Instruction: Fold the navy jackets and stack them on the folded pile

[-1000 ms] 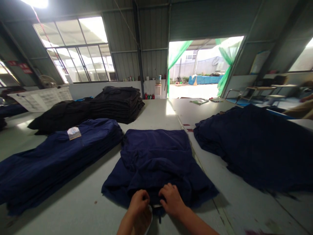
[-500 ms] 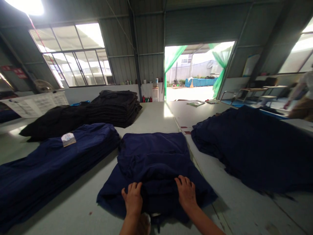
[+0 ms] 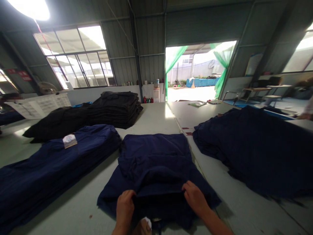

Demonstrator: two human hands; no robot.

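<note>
Black garment stack [image 3: 107,109], navy piles [image 3: 256,147]

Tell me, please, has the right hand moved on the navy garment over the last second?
Yes. The right hand has slid outward, toward the navy garment's right edge, away from the left hand.

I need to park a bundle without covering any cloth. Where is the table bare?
Bare table runs behind the navy garment, between the black stack and the right navy pile. Another bare patch lies front left, between the left navy stack and the garment. Crowded at the near edge, where the left hand and right hand grip the garment.
</note>
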